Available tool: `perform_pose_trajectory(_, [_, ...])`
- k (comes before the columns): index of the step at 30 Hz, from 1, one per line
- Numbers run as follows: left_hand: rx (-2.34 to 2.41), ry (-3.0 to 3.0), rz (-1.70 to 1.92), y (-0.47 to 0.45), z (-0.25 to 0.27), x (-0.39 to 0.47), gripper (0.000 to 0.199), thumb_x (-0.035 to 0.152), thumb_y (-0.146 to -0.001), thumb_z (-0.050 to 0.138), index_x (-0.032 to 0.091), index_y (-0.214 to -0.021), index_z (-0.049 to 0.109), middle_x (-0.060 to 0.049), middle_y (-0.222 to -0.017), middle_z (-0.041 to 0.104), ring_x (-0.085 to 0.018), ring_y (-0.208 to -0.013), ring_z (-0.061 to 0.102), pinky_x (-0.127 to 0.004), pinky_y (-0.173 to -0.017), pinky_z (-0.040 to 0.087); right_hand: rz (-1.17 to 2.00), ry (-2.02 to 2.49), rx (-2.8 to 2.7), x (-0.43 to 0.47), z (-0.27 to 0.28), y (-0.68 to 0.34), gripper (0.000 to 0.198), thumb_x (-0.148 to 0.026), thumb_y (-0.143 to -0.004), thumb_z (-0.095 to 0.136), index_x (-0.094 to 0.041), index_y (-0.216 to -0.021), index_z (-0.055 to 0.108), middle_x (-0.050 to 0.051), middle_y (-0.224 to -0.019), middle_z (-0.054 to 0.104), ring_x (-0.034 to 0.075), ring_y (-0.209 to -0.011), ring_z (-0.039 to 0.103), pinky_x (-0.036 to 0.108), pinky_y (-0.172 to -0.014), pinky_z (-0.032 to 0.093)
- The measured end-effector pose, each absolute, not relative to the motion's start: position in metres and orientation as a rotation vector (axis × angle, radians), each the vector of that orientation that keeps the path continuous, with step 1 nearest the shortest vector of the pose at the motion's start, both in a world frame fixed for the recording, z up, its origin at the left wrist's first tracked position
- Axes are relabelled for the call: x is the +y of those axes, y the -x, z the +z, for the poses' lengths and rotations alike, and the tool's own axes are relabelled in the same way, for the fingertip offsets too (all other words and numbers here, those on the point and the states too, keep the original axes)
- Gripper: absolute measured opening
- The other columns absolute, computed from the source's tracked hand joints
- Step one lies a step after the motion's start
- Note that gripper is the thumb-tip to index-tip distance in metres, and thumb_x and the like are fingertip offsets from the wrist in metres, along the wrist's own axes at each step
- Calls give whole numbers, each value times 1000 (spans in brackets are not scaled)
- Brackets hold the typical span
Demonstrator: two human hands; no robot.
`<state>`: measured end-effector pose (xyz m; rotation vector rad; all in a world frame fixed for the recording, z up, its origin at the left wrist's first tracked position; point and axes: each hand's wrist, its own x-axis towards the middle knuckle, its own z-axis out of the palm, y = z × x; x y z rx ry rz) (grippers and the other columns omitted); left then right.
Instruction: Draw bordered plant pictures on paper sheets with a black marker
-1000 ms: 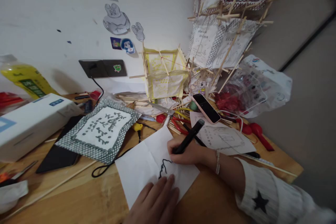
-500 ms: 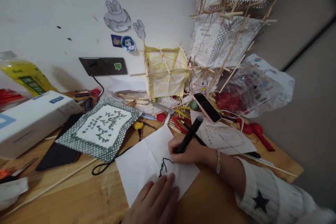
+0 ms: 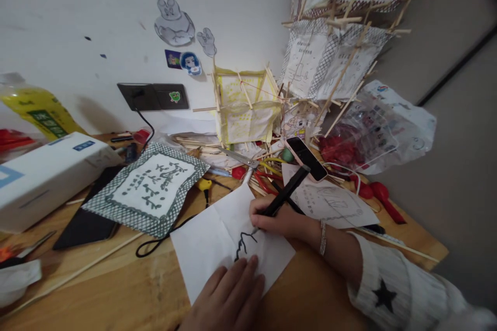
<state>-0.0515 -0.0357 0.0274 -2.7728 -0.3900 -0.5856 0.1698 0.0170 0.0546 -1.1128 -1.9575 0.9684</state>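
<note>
A sheet of white paper (image 3: pixel 209 248) lies at an angle on the wooden table, carrying a jagged black line (image 3: pixel 241 242). My right hand (image 3: pixel 279 217) grips a black marker (image 3: pixel 288 190), its tip down near the right end of that line and its back end slanting up to the right. Flat on the lower part of the paper rests my left hand (image 3: pixel 231 295), fingers stretched out just below the line. Beyond the paper's left corner is a finished-looking drawing (image 3: pixel 155 183) of dark green branches with a cross-hatched border.
Scissors (image 3: pixel 244 159), thin wooden sticks (image 3: pixel 194 141) and a phone (image 3: pixel 306 158) crowd the back. Paper-and-stick frames (image 3: pixel 248 119) stand against the wall. A white box (image 3: pixel 50 181) sits left, a plastic bag (image 3: pixel 399 129) right. Another drawn sheet (image 3: pixel 330 199) lies beside my right hand.
The marker has tilted further to the right, and my right hand has shifted slightly. More of the black line's right end now shows. My left hand stays in place.
</note>
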Motion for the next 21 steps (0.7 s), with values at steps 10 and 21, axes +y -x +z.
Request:
perform_pose_trajectory(10, [-374,2791,-568,53,28,-35,27,25,-99,39,19,-115,59,-5,-121,62,-21,-107,53,-30,-83,48,829,1159,-2095,15,58,-166,16,-20,-79,55,-18,-63,50,-5,-60,52,10,-58,48,21,-57,38])
perform_pose_trajectory(21, [-401,2783,-605,51,27,-36,25,23,-99,40,19,-114,59,-5,-120,62,-21,-106,53,-30,-84,46,736,1226,-2170,16,59,-165,13,-15,-75,57,-18,-63,52,-4,-61,57,11,-60,50,20,-59,40])
